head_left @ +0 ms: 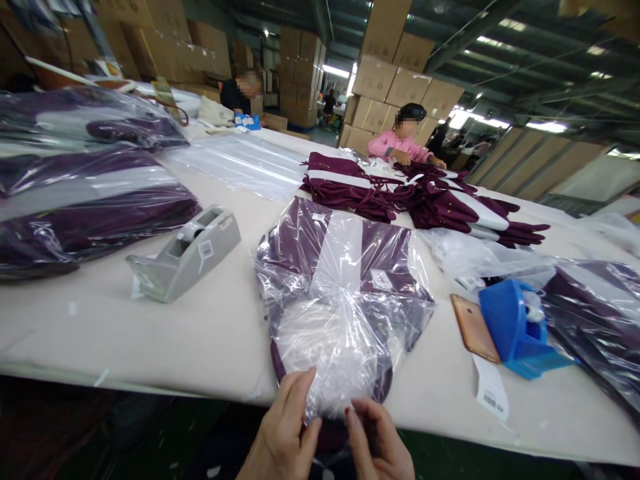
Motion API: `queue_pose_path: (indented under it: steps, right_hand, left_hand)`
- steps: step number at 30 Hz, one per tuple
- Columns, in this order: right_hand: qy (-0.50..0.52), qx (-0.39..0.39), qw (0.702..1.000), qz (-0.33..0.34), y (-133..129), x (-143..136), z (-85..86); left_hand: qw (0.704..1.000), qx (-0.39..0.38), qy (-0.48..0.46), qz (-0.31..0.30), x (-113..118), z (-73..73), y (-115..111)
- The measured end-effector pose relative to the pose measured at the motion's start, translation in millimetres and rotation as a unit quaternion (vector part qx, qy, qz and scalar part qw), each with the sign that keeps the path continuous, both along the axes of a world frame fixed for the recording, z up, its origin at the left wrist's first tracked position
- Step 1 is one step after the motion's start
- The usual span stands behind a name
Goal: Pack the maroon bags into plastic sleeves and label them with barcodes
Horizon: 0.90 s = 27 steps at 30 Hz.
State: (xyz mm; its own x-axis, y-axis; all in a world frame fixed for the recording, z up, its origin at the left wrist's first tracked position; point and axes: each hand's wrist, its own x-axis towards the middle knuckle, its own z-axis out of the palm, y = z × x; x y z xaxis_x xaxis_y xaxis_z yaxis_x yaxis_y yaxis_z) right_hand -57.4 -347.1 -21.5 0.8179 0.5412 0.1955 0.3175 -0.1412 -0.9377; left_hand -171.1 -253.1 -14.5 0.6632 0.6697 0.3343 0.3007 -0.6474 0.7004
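A folded maroon garment with a pale strip lies in a clear plastic bag (345, 267) at the table's front edge. The plastic is gathered and wrinkled toward its near end. My left hand (287, 427) has its thumb and fingers closed on the left side of the gathered plastic. On the right side, my right hand (377, 440) is curled against the same plastic, thumb and fingertips near each other. Part of the bagged garment hangs over the edge between my hands. To the left stands a grey tape dispenser (193, 250).
Bagged garments (90, 207) lie at left and right. A phone (475, 327), a paper label (490, 387) and a blue tape dispenser (515, 327) are on the right. Behind are maroon garment stacks (340, 183), clear bags (240, 160) and a person in pink (385, 143).
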Motion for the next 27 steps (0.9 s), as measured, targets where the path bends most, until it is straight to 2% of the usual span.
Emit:
queue_pose_path:
  steps: [2, 5, 8, 10, 12, 15, 20, 23, 27]
  right_hand:
    - [0.008, 0.005, 1.000, 0.002, -0.2, 0.2, -1.8]
    - [0.028, 0.010, 0.999, 0.012, -0.5, 1.3, -4.1]
    - [0.050, 0.020, 0.998, 0.016, -0.6, 2.5, -4.7]
    - [0.068, 0.034, 0.997, 0.009, 0.0, 2.3, -4.0]
    - [0.090, 0.052, 0.995, 0.001, 1.2, 1.3, -3.0]
    - [0.114, 0.069, 0.991, -0.003, 3.1, -0.3, -2.0]
    - [0.140, 0.076, 0.987, -0.006, 4.2, -0.7, -0.8]
    - [0.153, 0.085, 0.985, -0.005, 4.5, -0.7, 0.4]
    - [0.157, 0.101, 0.982, 0.003, 5.6, -1.6, 1.0]
  left_hand:
    - [0.994, 0.080, 0.069, 0.036, -1.6, -1.0, -1.3]
    - [0.981, 0.125, 0.143, 0.032, 4.8, 1.3, -3.1]
    - [0.978, 0.173, 0.119, 0.021, 11.5, 5.8, -3.8]
    - [0.983, 0.167, 0.069, 0.014, 10.5, 7.6, -3.5]
    - [0.992, 0.120, 0.031, 0.004, 5.4, 7.7, -2.8]
    - [0.997, 0.074, 0.019, 0.019, -1.8, 5.9, -2.1]
    - [0.980, 0.184, 0.062, 0.044, 10.9, 8.4, -2.9]
    - [0.984, 0.151, 0.082, 0.049, 26.9, 14.0, -2.0]
    - [0.989, 0.143, 0.030, 0.025, 39.3, 15.4, 1.9]
